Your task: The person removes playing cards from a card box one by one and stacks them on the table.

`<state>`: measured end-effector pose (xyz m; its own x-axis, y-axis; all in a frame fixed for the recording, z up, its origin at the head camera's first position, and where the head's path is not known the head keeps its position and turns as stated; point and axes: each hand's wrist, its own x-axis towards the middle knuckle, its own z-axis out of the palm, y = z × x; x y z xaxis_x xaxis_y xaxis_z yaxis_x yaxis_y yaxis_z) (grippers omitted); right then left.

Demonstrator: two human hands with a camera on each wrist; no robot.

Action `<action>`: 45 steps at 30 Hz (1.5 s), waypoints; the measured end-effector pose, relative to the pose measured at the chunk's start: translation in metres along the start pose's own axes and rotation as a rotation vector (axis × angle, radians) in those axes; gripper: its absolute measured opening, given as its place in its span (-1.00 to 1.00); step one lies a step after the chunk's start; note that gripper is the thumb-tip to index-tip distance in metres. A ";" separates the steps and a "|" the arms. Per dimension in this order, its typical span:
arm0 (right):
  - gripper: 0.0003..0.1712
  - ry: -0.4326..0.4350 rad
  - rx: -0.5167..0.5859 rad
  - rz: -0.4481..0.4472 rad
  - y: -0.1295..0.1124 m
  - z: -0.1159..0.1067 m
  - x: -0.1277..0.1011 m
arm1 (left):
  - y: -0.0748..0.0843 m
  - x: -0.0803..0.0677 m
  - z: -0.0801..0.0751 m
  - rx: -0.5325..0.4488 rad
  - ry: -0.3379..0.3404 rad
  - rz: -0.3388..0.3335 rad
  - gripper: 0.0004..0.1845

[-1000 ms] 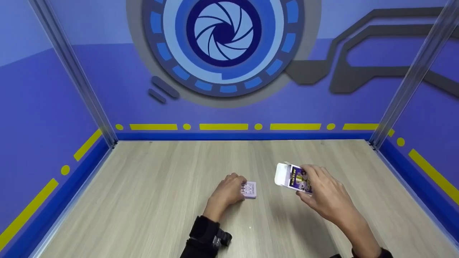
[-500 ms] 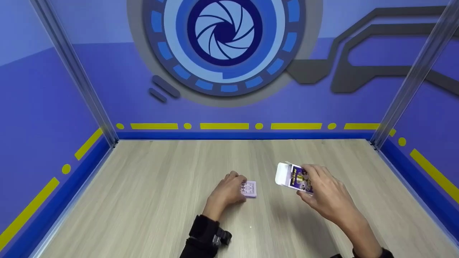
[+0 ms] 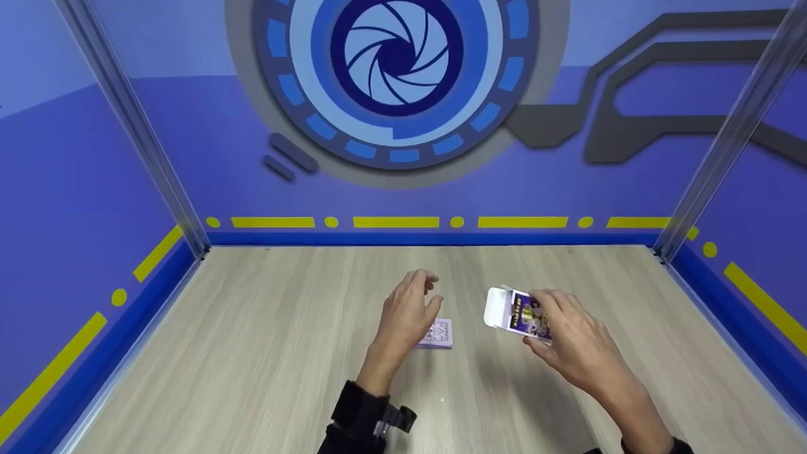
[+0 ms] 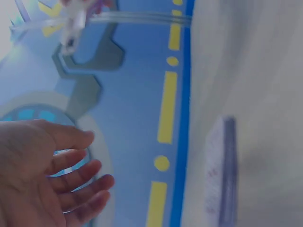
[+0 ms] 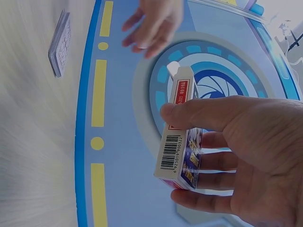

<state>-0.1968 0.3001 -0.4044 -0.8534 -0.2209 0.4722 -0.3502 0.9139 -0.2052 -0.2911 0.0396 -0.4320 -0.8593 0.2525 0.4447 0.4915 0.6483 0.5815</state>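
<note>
Two hands: right [image 3: 580,350] grips card box [image 3: 514,313], left [image 3: 406,312] open.

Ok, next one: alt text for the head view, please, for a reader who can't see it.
A right hand holds an open purple card box above a pale wooden table. The empty left hand hovers, fingers relaxed, over a deck of cards lying flat. Blue patterned walls surround the table.

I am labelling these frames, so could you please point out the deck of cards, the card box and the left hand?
deck of cards [image 3: 436,333], head view, patterned top face.
card box [image 5: 180,130], right wrist view, narrow side above the barcode.
left hand [image 3: 406,312], head view, back of the hand.
</note>
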 end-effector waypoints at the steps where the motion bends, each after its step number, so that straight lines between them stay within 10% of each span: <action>1: -0.17 0.002 -0.001 -0.001 0.000 0.000 0.000 | 0.007 -0.001 -0.002 -0.030 0.026 0.012 -0.76; 7: -0.15 0.007 0.001 0.000 -0.001 0.001 0.001 | 0.046 -0.010 -0.009 -0.232 0.090 0.123 -0.94; 13: -0.15 0.006 -0.004 -0.004 -0.004 0.000 0.002 | 0.069 -0.018 0.001 -0.396 0.003 0.209 -0.97; 35: -0.12 -0.001 -0.016 -0.055 -0.017 -0.004 0.001 | 0.065 -0.022 0.020 -0.526 -0.144 -0.019 -0.83; 45: -0.11 0.005 -0.032 -0.076 -0.021 -0.005 0.000 | 0.063 -0.020 0.020 -0.519 -0.153 0.003 -0.78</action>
<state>-0.1882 0.2826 -0.3960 -0.8226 -0.2887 0.4898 -0.4015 0.9050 -0.1409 -0.2454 0.0900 -0.4180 -0.8495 0.3806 0.3654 0.4662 0.2174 0.8576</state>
